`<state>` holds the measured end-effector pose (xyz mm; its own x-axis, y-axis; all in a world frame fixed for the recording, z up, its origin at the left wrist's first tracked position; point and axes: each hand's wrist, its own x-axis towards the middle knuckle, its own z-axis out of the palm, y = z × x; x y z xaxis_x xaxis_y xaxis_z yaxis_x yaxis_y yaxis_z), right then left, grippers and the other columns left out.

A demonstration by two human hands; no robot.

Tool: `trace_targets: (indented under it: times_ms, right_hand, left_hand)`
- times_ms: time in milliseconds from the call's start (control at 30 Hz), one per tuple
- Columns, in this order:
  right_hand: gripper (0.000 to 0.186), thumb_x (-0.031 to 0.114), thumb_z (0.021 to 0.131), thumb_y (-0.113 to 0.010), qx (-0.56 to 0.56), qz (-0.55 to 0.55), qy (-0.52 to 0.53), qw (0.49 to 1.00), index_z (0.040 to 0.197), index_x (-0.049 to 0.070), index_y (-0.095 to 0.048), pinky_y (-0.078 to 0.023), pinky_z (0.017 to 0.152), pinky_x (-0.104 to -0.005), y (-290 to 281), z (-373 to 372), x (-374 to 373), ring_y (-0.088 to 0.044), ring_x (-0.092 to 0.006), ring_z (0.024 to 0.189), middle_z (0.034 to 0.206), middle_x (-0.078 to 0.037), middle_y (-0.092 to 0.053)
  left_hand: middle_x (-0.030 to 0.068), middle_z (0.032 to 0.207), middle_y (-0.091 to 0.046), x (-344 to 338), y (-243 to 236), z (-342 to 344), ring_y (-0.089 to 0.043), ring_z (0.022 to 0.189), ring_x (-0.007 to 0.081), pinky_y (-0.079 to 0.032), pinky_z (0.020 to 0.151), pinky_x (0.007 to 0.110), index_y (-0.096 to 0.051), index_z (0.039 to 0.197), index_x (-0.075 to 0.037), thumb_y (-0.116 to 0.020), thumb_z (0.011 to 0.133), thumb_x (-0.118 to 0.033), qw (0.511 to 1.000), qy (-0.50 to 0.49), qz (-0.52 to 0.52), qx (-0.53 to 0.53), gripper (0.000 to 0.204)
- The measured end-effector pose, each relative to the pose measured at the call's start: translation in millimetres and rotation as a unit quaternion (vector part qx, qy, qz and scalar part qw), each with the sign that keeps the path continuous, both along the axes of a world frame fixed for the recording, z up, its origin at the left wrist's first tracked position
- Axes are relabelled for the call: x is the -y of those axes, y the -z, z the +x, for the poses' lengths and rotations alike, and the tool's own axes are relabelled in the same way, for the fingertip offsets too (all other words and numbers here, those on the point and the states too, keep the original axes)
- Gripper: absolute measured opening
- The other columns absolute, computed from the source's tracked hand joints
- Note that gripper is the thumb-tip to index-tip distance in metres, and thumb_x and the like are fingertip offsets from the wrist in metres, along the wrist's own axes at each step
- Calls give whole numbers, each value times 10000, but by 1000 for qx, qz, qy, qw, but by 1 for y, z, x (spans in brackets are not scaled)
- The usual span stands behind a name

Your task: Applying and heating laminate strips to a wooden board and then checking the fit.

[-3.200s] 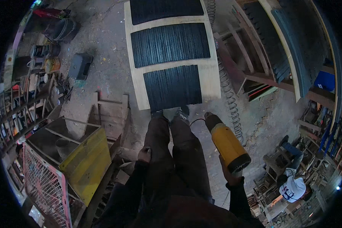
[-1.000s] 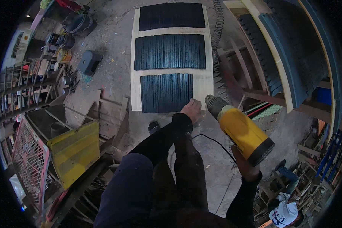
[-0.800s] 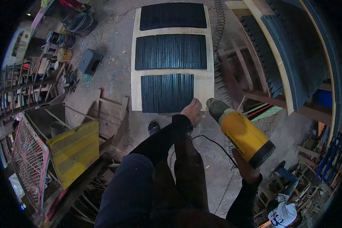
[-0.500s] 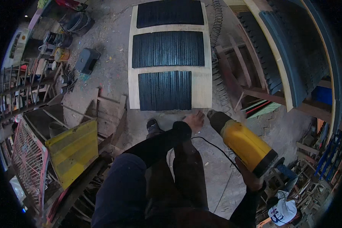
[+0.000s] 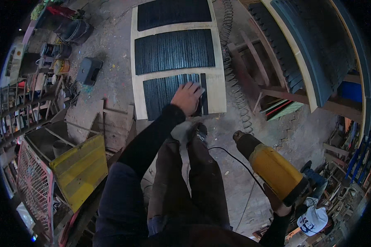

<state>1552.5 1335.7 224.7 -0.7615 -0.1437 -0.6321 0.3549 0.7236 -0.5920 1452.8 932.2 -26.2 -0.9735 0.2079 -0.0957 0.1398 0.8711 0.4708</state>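
A pale wooden board point(image 5: 138, 96) carries three panels of narrow black strips: a far panel point(image 5: 173, 14), a middle panel point(image 5: 175, 49) and a near panel point(image 5: 158, 96). My left hand point(image 5: 187, 99) rests over the near panel's right part, fingers stretched out, hiding some strips. Just right of those fingers, a single black strip point(image 5: 204, 92) lies slightly apart. My right hand point(image 5: 278, 203) grips the rear of a yellow heat gun point(image 5: 276, 168) to the right of my legs. Its dark nozzle points toward the board without touching it, and a black cord point(image 5: 235, 160) trails from it.
A coiled hose point(image 5: 231, 78) runs along the board's right side. Curved dark slatted pieces point(image 5: 305, 53) lean on a rack at right. At left are a grey step stool point(image 5: 89, 71), buckets point(image 5: 77, 31) and a yellow panel point(image 5: 80, 171). Someone in a white cap point(image 5: 313, 220) is at lower right.
My left hand has moved forward from the board's near edge onto the near panel. A gap now shows beside the last strip. The heat gun has shifted slightly right and nearer me.
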Motion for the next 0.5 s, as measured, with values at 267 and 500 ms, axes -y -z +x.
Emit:
trace_targets:
  times_ms: [267,500]
  right_hand:
    - [551,185,835,-749,-24,104,-116,988,1328,88,-521,-443,993,-417,20,45,-38,-535,-287,1214,1290,-139,-575]
    - [506,251,986,-465,69,165,-256,950,1449,83,-350,-379,1078,-404,58,98,-91,-383,-244,1339,1462,-115,-386]
  left_hand:
    - [56,1315,-522,-5,29,-100,-435,1288,254,-345,1090,470,-586,1267,-88,-520,884,-140,937,238,-207,150,392]
    - [53,1317,-524,5,22,-100,-450,1274,232,-325,1103,470,-588,1272,-95,-586,838,-219,904,327,-218,167,451]
